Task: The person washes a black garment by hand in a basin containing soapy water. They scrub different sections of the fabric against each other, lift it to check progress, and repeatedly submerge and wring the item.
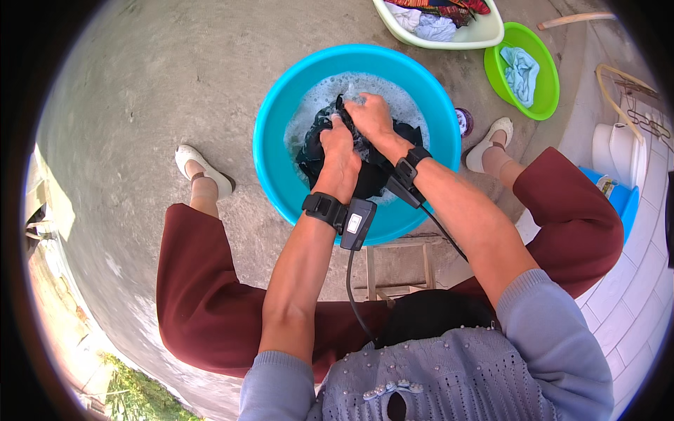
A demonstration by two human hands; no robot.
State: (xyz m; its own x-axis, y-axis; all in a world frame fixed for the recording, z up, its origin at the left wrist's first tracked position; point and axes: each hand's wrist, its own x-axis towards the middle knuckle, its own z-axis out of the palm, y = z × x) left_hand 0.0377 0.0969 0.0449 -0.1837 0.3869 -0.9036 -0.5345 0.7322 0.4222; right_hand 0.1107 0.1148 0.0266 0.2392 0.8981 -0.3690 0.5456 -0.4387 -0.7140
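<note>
A large blue plastic basin (271,158) stands on the concrete floor in front of me, with foamy, sudsy water (363,81) in it. Dark wet cloth (371,179) lies bunched in the water. My left hand (339,144) grips a part of this cloth near the middle of the basin. Just to its right and a little farther from me, my right hand (370,117) pinches a raised fold of the same cloth. Both hands are close together, with some fingertips hidden by cloth and foam. Each wrist bears a black strap with a small cabled device.
Beyond the basin stand a pale tub (392,31) of clothes and a green basin (550,79) with light blue cloth (521,76). A small round container (463,122) touches the blue basin's right side. A wooden stool frame (371,273) is near me; a white-tiled surface (632,300) lies right.
</note>
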